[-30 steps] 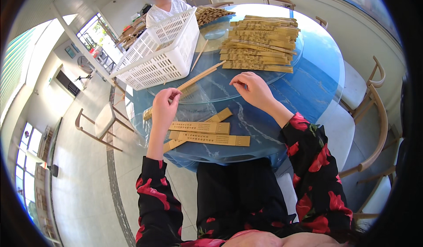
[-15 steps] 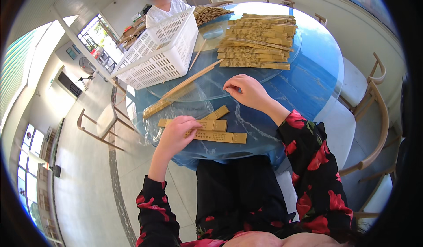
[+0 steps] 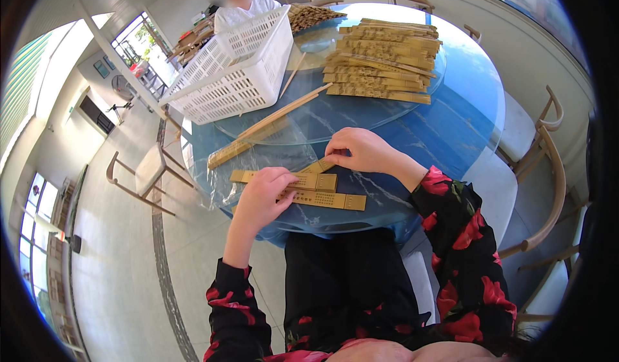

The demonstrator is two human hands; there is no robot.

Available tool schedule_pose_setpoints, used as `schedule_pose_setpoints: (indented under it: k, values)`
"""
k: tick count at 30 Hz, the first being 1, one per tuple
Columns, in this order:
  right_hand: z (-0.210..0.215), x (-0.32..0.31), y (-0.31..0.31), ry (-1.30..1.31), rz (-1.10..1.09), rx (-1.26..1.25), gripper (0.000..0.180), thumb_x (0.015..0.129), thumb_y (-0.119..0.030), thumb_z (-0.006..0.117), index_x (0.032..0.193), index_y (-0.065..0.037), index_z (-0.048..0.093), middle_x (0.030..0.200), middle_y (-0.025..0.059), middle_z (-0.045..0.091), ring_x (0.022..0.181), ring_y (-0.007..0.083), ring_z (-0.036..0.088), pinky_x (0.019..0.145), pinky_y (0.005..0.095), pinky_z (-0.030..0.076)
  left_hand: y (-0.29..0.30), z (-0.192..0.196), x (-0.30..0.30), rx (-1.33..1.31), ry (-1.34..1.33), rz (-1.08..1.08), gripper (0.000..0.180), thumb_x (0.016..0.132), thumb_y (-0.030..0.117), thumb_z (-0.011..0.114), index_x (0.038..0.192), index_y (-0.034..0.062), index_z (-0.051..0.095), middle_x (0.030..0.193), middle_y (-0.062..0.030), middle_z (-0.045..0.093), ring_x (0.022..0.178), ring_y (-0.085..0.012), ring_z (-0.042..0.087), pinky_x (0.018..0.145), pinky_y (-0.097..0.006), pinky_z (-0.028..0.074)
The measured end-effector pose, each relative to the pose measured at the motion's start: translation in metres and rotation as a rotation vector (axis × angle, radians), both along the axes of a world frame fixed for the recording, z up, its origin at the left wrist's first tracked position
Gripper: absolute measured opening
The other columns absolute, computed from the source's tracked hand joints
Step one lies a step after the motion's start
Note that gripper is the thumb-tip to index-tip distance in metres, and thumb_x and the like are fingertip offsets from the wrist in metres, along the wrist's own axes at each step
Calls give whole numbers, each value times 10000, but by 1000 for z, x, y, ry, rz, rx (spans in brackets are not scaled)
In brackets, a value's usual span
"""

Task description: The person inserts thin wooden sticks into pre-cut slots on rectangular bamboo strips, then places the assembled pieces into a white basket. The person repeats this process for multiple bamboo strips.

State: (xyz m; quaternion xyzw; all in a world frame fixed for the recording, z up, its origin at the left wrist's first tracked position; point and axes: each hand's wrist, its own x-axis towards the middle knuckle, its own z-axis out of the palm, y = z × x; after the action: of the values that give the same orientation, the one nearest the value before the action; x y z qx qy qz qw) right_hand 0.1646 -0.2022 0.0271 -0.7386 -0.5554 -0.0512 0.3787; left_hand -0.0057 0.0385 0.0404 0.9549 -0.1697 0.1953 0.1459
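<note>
Several flat gold paper chopstick sleeves lie overlapping near the table's front edge. My left hand (image 3: pixel 265 195) is closed over their left part, its bent fingers resting on an upper sleeve (image 3: pixel 325 182) and a lower sleeve (image 3: pixel 342 201). Just beyond, my right hand (image 3: pixel 361 150) pinches the right end of a slanted sleeve (image 3: pixel 314 167), whose other end lies under the upper one. Left of my hands, a pair of pale wooden chopsticks (image 3: pixel 284 111) sticks out of a gold sleeve (image 3: pixel 229 155) that lies on clear plastic film (image 3: pixel 271 150).
A big pile of gold sleeves (image 3: pixel 380 65) covers part of the glass turntable (image 3: pixel 412 107). Left of it stands a white slotted plastic basket (image 3: pixel 232 84). Behind are a brown pile of sticks or packets (image 3: pixel 309 17) and a seated person (image 3: pixel 248 10). Wooden chairs (image 3: pixel 548 181) ring the blue-covered table.
My right hand has come down toward me from above the table and now grips the slanted sleeve's end. The left hand has stayed nearly in place on the sleeves.
</note>
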Motion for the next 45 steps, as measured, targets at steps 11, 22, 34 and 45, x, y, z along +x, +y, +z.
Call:
schedule_pose_setpoints:
  k: [11,22,34,45]
  values:
    - [6,-4,-3,105,17,-52,203,918,-262,724,929,-60,730,819,92,660,805,299,640,726,411,510,-10,9,-11,20,-16,-17,296,765,117,813,1040,100,707,1121,-44,689,1044,-281,649,893,-391,540]
    - [5,0,-3,57,4,-40,204,928,-270,717,925,-66,726,835,92,665,820,302,647,734,409,511,-12,-2,-11,118,-91,-30,224,781,58,771,991,80,694,1119,-27,700,1009,-268,666,868,-380,549]
    - [4,5,-6,58,-3,-47,209,935,-273,704,944,-65,727,862,103,678,840,320,649,742,418,511,-15,10,-16,77,-45,-48,215,801,106,783,995,70,696,1118,-36,699,1020,-266,668,876,-390,548]
    - [8,5,-6,123,-34,-20,173,927,-218,699,961,-52,733,894,111,700,817,308,658,718,391,516,-20,-5,-1,111,-209,2,263,746,-11,716,981,70,629,1059,-49,693,1010,-282,670,858,-397,545]
